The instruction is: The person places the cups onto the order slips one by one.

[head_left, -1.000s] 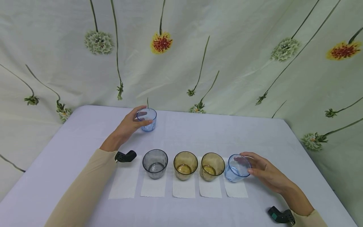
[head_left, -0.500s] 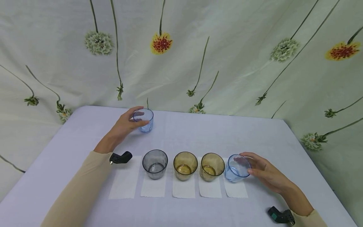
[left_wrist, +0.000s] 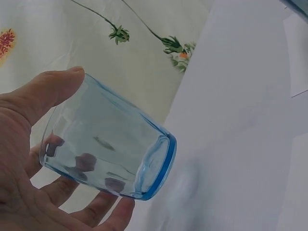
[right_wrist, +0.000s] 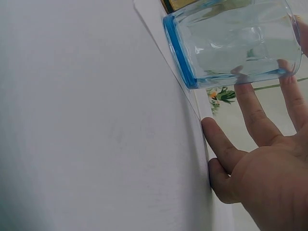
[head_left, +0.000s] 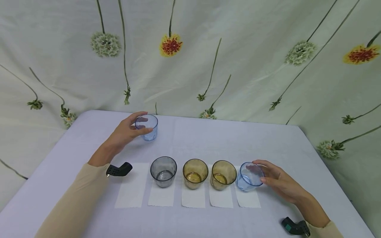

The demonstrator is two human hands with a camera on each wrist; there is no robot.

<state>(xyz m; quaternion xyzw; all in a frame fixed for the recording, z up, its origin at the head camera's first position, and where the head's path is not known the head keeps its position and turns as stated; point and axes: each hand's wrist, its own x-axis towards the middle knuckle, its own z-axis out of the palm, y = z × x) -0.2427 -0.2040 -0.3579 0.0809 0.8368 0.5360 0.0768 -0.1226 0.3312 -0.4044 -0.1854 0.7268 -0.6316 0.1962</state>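
Note:
My left hand (head_left: 121,134) grips a clear blue glass (head_left: 150,135) behind the row, thumb on one side and fingers on the other. The left wrist view has this glass (left_wrist: 110,130) raised off the cloth, its thick base pointing toward the table. At the right end of the row, my right hand (head_left: 281,181) holds a second blue glass (head_left: 246,185) between thumb and fingers. That glass stands over the rightmost paper strip (head_left: 249,201). In the right wrist view, two lower fingers (right_wrist: 224,149) rest by the cloth, away from the glass.
Beside the right blue glass stand two amber glasses (head_left: 221,178) and a grey glass (head_left: 163,172), each on a white paper strip. The leftmost strip (head_left: 129,195) bears no glass. Behind the white-clothed table (head_left: 214,135) hangs a flowered curtain (head_left: 238,53).
The left hand has moved left and slightly nearer with its blue glass. The right hand and the glasses in the row have stayed in place.

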